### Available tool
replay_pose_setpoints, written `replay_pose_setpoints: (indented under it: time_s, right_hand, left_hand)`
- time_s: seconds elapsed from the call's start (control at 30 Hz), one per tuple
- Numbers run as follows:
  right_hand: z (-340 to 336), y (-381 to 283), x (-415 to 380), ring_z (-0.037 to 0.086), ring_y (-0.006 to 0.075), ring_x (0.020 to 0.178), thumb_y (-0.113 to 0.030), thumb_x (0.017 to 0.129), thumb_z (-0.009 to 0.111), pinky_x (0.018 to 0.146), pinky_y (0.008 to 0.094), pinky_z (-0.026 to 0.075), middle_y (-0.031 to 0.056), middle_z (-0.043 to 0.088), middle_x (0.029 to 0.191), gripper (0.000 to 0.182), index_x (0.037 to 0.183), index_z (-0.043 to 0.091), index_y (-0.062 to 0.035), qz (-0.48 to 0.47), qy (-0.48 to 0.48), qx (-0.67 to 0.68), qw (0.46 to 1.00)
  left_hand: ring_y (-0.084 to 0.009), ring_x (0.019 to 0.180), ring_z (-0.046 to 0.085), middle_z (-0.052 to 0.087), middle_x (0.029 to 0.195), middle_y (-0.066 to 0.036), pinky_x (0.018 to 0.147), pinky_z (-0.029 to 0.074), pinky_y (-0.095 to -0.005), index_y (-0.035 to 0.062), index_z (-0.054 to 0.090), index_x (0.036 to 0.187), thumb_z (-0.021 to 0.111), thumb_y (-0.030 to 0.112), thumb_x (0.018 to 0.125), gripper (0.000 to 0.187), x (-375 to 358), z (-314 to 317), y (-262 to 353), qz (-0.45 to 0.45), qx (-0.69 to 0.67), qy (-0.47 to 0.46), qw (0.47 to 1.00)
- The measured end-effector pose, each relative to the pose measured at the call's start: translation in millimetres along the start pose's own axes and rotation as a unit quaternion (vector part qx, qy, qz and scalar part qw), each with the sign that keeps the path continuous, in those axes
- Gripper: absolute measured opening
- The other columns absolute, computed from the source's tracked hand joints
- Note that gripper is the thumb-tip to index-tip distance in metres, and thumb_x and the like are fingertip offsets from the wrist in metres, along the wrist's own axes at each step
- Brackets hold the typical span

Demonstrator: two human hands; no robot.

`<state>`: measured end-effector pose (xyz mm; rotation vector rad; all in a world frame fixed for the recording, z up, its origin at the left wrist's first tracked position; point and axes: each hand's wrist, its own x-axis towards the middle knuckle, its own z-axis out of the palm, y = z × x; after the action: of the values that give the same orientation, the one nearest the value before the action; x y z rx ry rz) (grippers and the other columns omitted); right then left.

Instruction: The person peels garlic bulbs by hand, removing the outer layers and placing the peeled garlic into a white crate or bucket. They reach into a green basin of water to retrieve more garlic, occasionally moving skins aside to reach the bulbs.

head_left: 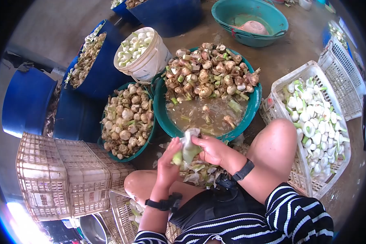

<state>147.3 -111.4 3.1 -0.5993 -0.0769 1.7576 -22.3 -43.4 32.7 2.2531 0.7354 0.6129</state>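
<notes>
Between my two hands is a fresh garlic bulb [188,147] with a pale green stem and loose white skin, slightly blurred. My right hand [212,149] pinches it from the right with thumb and fingers. From the left, my left hand [166,162] closes on its green stem side; the fingertips are partly hidden. Just beyond the hands stands a teal tub [162,110] of muddy water, heaped at its far side with unpeeled garlic bulbs [207,73]. Peeled skins and leaf scraps [199,173] lie below my hands, between my legs.
A teal basin of unpeeled garlic [127,114] stands at left, a white bucket [158,57] of peeled bulbs behind it. At right is a white crate [281,87] of peeled bulbs. Stacked crates [44,179] and blue barrels [26,101] line the left. Another teal basin [221,20] holds a pink scoop [254,27].
</notes>
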Motion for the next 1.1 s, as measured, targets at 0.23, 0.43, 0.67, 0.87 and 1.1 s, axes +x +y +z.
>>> replay_pose_setpoints:
  time_s: [0.23, 0.43, 0.67, 0.87, 1.1]
  right_hand:
    - [-11.2, -17.8, -44.8, 0.055, 0.0210, 0.101, -0.016, 0.087, 0.053, 0.089, 0.0358, 0.043, 0.0097, 0.058, 0.107, 0.034, 0.118, 0.049, -0.0021, -0.167, -0.122, -0.015, 0.978]
    - [-10.0, -42.9, -33.3, 0.059, 0.0165, 0.081, -0.015, 0.077, 0.060, 0.078, 0.0284, 0.046, 0.0080, 0.063, 0.088, 0.023, 0.094, 0.061, 0.0013, -0.151, 0.005, -0.174, 0.973]
    - [-14.2, -45.9, -11.7, 0.059, 0.0276, 0.089, -0.030, 0.074, 0.064, 0.079, 0.0350, 0.046, 0.0152, 0.061, 0.095, 0.039, 0.103, 0.059, -0.0038, -0.092, -0.122, -0.683, 0.714]
    - [-105.2, -19.1, 132.8, 0.056, 0.0273, 0.094, -0.031, 0.077, 0.062, 0.080, 0.0384, 0.043, 0.0180, 0.057, 0.102, 0.047, 0.109, 0.052, 0.0019, -0.095, 0.452, -0.333, 0.822]
    - [-114.5, -20.1, 155.4, 0.050, 0.0173, 0.057, -0.032, 0.089, 0.048, 0.053, 0.0333, 0.043, 0.0021, 0.050, 0.065, 0.028, 0.088, 0.050, -0.0042, 0.063, 0.262, -0.313, 0.911]
  left_hand:
    - [-0.0133, 0.081, 0.061, 0.061, 0.095, -0.008, 0.058, 0.053, -0.0238, 0.0028, 0.054, 0.103, 0.046, 0.030, 0.091, 0.031, -0.9, -3.0, -24.3, -0.348, -0.756, 0.246, 0.497]
    - [-0.0202, 0.073, 0.059, 0.060, 0.085, -0.009, 0.059, 0.052, -0.0282, 0.0040, 0.057, 0.093, 0.049, 0.034, 0.082, 0.033, -4.1, -32.2, -22.9, -0.415, -0.686, 0.293, 0.521]
    - [-0.0128, 0.081, 0.052, 0.051, 0.086, -0.005, 0.069, 0.046, -0.0275, 0.0032, 0.048, 0.108, 0.068, 0.017, 0.070, 0.045, -152.8, -177.2, 2.4, -0.215, 0.254, 0.283, 0.900]
    - [-0.0143, 0.087, 0.046, 0.047, 0.088, -0.004, 0.079, 0.038, -0.0285, 0.0049, 0.049, 0.111, 0.053, 0.036, 0.085, 0.041, -204.9, -218.6, 15.3, -0.459, 0.275, 0.294, 0.793]
    - [-0.0185, 0.098, 0.053, 0.050, 0.112, -0.008, 0.076, 0.046, -0.0284, 0.0036, 0.051, 0.111, 0.052, 0.016, 0.086, 0.028, -26.0, -80.2, 8.4, -0.288, -0.057, 0.321, 0.901]
